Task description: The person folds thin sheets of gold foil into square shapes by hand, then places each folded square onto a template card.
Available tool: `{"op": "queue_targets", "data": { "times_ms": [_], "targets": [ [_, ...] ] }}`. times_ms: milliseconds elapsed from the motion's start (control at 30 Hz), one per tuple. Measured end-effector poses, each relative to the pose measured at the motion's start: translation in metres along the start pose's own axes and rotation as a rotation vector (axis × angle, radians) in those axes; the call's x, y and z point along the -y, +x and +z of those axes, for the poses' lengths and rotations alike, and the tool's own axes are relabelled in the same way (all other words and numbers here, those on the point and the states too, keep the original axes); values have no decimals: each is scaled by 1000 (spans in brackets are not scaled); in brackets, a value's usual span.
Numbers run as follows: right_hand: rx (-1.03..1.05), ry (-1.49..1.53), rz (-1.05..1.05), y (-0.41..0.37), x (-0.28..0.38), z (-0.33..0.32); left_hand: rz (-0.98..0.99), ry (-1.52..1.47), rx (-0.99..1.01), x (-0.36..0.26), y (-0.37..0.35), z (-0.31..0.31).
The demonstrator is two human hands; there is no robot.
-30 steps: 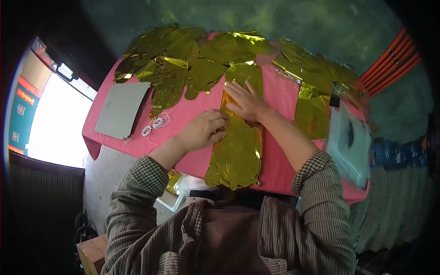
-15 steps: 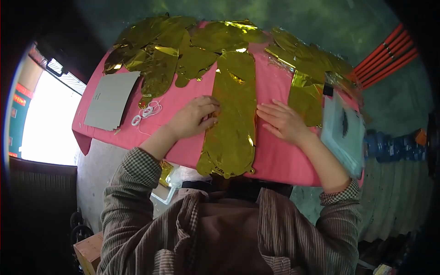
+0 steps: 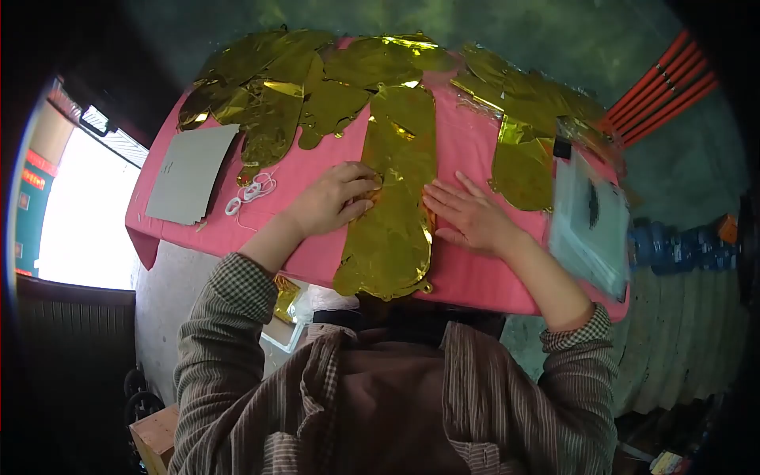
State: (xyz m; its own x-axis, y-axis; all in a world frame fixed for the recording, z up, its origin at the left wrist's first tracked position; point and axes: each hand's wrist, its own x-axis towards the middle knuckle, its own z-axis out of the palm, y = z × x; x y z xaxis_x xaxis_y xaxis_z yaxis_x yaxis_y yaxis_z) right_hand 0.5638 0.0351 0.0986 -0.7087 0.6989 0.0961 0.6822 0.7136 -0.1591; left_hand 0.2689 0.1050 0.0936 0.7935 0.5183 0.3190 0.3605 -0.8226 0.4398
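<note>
A long, flat gold foil balloon [image 3: 400, 174] lies lengthwise in front of me on the pink tablecloth [image 3: 483, 261]. Its near end, with small tabs, reaches the table's front edge. My left hand [image 3: 332, 198] rests at its left edge, fingers bent and their tips on the foil, thumb apart from them. Across from it, my right hand [image 3: 471, 214] lies flat with spread fingers, the tips touching the balloon's right edge. Neither hand is closed around anything that I can see.
More gold foil balloons [image 3: 269, 111] overlap along the far side. Grey cardboard sheets [image 3: 190, 174] and white string [image 3: 257, 188] lie left. Clear plastic bags [image 3: 590, 222] are stacked right. Beyond stand red poles [image 3: 661, 91]; blue water bottles [image 3: 681, 249] are at the far right.
My right hand has moved left and its fingers now touch the balloon's edge. The balloon's near end sits slightly further left and up. My left hand stays nearly in place.
</note>
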Motion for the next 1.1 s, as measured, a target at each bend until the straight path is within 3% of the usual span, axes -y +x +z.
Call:
{"op": "queue_targets", "data": {
  "times_ms": [233,300,533,733,833,1100],
  "targets": [
    [-117,-197,-111,5,-9,-8,-11,-16,20,1,1,0],
    [-173,-272,-253,13,-4,-14,-12,-31,17,2,1,0],
    [-262,-281,-426,35,-11,2,-17,-66,16,2,2,-1],
    [-199,-221,-357,33,-12,8,-19,-72,20,4,0,0],
    [-226,-58,-281,29,-14,16,-104,-168,-36,2,-1,-1],
    [-285,435,-68,16,-15,26,-41,-176,-31,-3,-17,-5]
  ]
}}
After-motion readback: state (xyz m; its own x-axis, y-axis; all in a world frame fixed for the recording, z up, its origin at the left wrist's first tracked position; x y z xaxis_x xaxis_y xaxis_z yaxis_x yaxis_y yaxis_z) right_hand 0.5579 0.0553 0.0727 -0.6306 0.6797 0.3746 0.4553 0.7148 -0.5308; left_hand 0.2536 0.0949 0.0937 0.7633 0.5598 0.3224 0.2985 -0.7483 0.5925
